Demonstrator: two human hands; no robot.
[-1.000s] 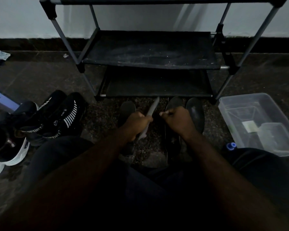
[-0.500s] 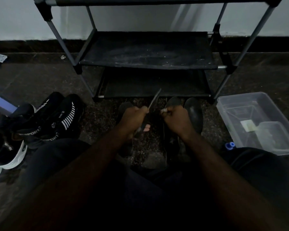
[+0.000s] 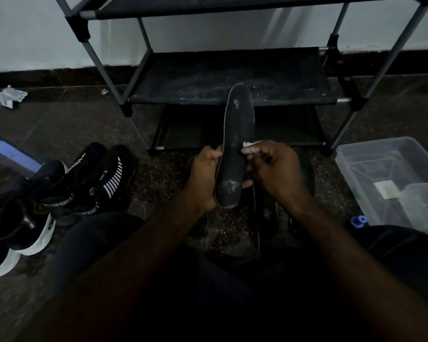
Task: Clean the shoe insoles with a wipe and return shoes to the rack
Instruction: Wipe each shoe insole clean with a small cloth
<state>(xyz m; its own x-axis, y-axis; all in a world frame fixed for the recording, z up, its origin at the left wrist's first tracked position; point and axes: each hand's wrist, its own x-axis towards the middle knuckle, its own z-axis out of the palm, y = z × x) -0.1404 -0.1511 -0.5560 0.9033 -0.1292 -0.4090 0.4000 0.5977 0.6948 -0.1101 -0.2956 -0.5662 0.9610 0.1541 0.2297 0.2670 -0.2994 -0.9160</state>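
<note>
We grip the heel end of a dark insole (image 3: 236, 144) in our left hand (image 3: 204, 178), fingers curled round its edge. It stands nearly upright in front of the rack (image 3: 232, 77). Our right hand (image 3: 274, 169) pinches a small white wipe (image 3: 251, 144) against the insole's right edge, about halfway up.

The insole is held only at the heel, so we judge that a firm rub higher up could fold it or twist it out of our hold. Its toe appears close to the dusty middle shelf, and a brush there would likely dirty it again. The wipe shows as a small wad, so it could slip from the pinch. In this dim light the pale patches at heel and toe are easy to miss.

On the floor to our left, the black shoes (image 3: 97, 183) read "SPORT" in white on their sides; smaller lettering above is too small to read. To our right, the label inside the clear bin (image 3: 371, 169) is unreadable.
</note>
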